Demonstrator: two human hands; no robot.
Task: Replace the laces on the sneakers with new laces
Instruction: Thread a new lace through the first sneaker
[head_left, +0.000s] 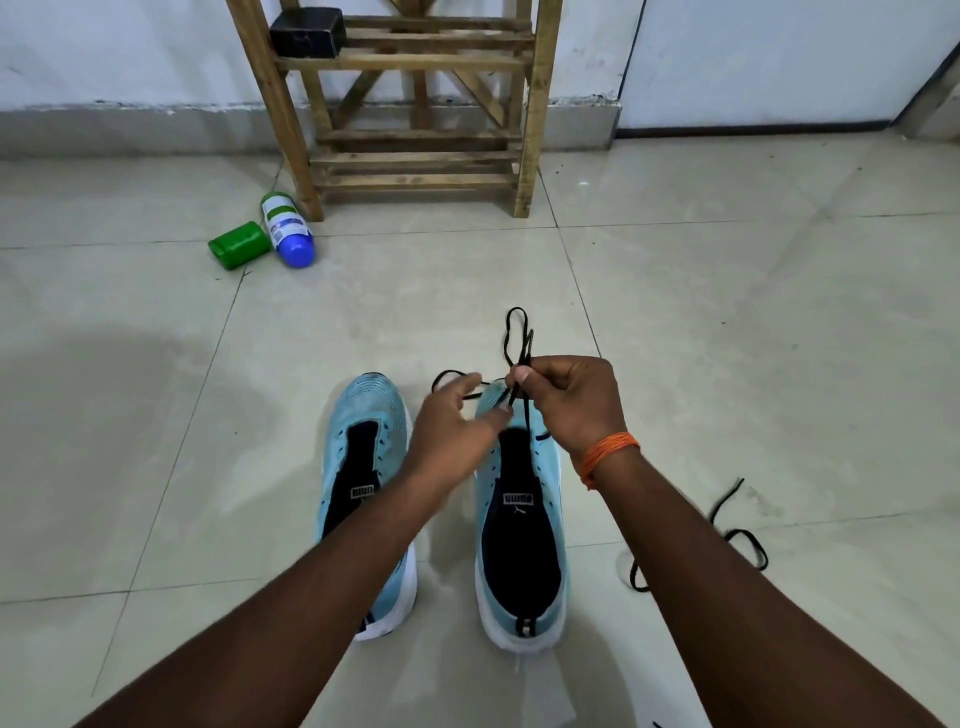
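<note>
Nearest, two light-blue sneakers stand side by side on the tiled floor (156, 467), heels toward the person, so the eyelet rows face up for lacing. The left sneaker (374, 408) shows bare eyelets, while the right sneaker (519, 551) sits under both hands. Over its toe end the right hand (569, 402) pinches a black lace (514, 332) between thumb and fingertips, with a loop standing up past the knuckles, most likely to keep the strands gathered and off the floor. The left hand (457, 426) is spread, fingers loose and holding nothing (it is blurred, so whether it touches the lace cannot be told), probably ready to take one end. A second black lace (748, 545) lies well to the right, out of the way. Farther off, a green container (240, 244) and a blue-capped bottle (287, 228) lie beside a wooden rack (415, 130) against the wall.
</note>
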